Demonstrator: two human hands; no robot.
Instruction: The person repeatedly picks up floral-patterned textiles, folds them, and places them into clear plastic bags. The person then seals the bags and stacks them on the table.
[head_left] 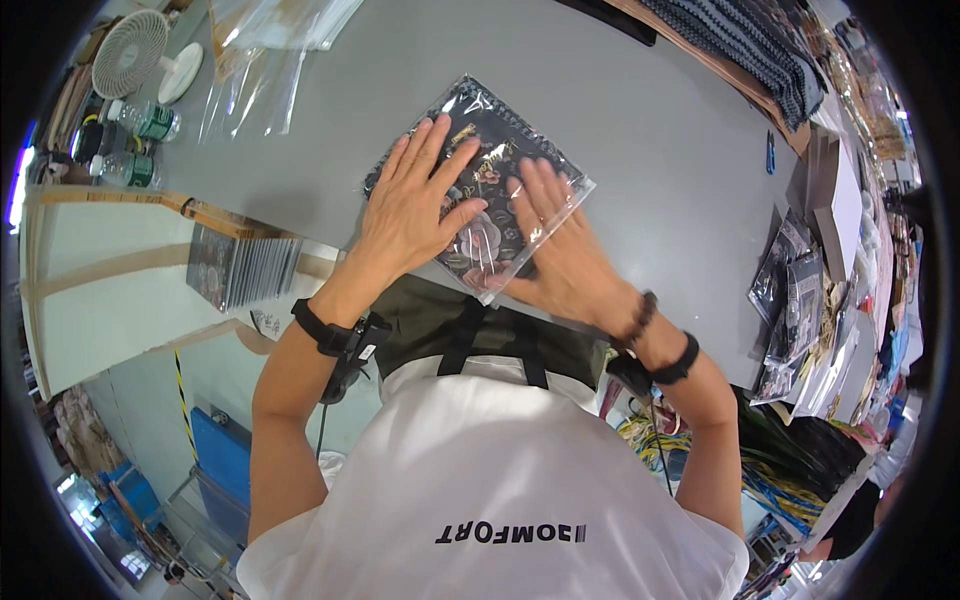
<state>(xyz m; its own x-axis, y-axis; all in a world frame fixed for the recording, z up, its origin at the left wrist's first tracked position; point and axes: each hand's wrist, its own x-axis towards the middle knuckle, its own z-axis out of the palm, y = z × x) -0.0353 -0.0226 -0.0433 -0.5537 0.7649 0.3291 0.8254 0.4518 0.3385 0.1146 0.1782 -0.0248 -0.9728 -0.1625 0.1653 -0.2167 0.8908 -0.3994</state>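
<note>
A clear plastic bag (525, 140) lies at a slant on the grey table in front of me, with a flat, dark, flower-printed item (482, 235) inside. My left hand (410, 205) rests flat on the bag's left part, fingers spread and pointing away from me. At the bag's lower right edge is my right hand (575, 265), its fingers stretched out. The clear edge strip crosses over that hand, and its fingers show through the film. Whether they are inside the bag or beneath it, I cannot tell.
Clear bags (270, 60) lie at the far left, near a white fan (130, 55) and water bottles (128, 170). A row of packed items (240, 268) stands on a side ledge. More packages (795, 290), a blue-handled tool (770, 152) and dark fabric (745, 45) lie at right.
</note>
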